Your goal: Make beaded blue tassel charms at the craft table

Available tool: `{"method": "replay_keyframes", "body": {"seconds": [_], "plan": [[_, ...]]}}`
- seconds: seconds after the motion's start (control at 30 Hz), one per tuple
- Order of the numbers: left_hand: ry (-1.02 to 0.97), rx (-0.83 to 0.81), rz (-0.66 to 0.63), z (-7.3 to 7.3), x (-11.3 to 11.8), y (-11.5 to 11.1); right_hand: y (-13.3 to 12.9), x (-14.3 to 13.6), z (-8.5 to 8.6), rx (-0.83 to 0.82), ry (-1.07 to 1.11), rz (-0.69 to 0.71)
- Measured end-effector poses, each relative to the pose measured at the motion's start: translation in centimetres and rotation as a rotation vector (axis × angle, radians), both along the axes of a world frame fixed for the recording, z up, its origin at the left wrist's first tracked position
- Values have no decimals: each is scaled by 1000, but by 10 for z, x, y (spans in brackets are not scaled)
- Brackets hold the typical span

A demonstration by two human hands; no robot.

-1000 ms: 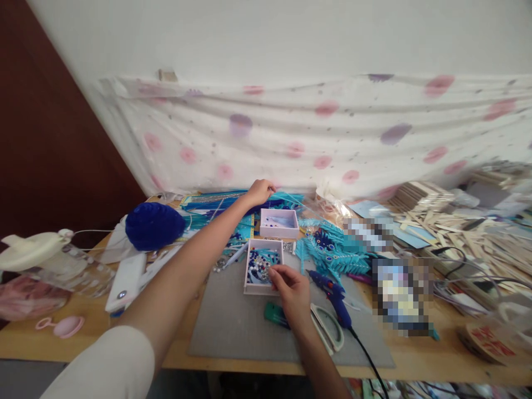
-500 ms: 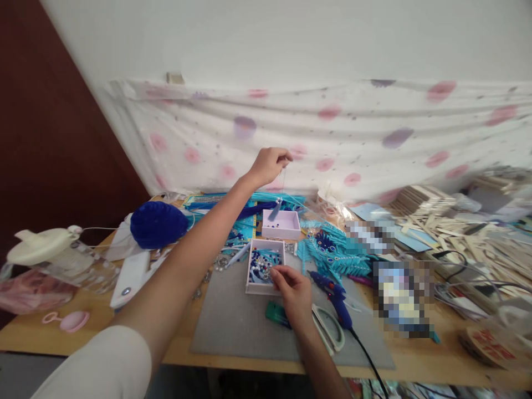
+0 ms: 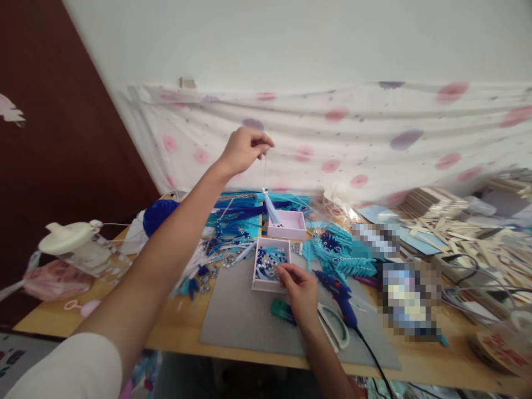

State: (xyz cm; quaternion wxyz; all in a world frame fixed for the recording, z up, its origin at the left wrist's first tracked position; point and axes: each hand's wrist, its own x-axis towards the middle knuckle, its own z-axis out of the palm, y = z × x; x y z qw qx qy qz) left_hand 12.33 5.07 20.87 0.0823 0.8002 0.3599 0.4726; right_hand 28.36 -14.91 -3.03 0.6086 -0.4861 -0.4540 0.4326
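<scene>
Spreading across the table (image 3: 178, 327), a mat (image 3: 241, 327) bears the near box (image 3: 270, 286). The left hand (image 3: 245, 149) has risen, fingertips pinched. The right hand (image 3: 305, 291), fingers nearly closed, is at the near box; whether it grips anything, I cannot tell. Lifted from the far box (image 3: 287, 231), the tassel (image 3: 271, 206) now hangs by its thread (image 3: 265, 169) from the left hand. Beads (image 3: 266, 259) fill the near box.

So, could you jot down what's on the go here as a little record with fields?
Left hand: raised, pinching a thin thread
On the thread: pale blue tassel, hanging
Right hand: fingertips at the bead box; anything held is too small to tell
Behind bead box: second pale box
Right of right hand: blue glue gun
Under bead box: grey mat
</scene>
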Motion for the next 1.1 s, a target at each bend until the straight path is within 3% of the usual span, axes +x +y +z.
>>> {"method": "replay_keyframes", "body": {"seconds": [0.13, 0.23, 0.5, 0.8, 0.9, 1.1], "plan": [[31, -10, -23, -1, -16, -13, 1, -1, 1, 3, 10, -9], [146, -79, 4, -10, -26, -15, 1, -1, 2, 9, -12, -17], [305, -265, 105, -61, -63, -8, 0, -2, 4, 9, -28, -24], [454, -386, 178, -109, -80, -6, 2, -3, 10, 20, -68, -11], [383, -364, 189, -115, -88, -10, 2, -3, 11, 24, -80, -20], [58, -262, 163, -113, -96, -22, 9, -3, 20, 81, -118, 0]]}}
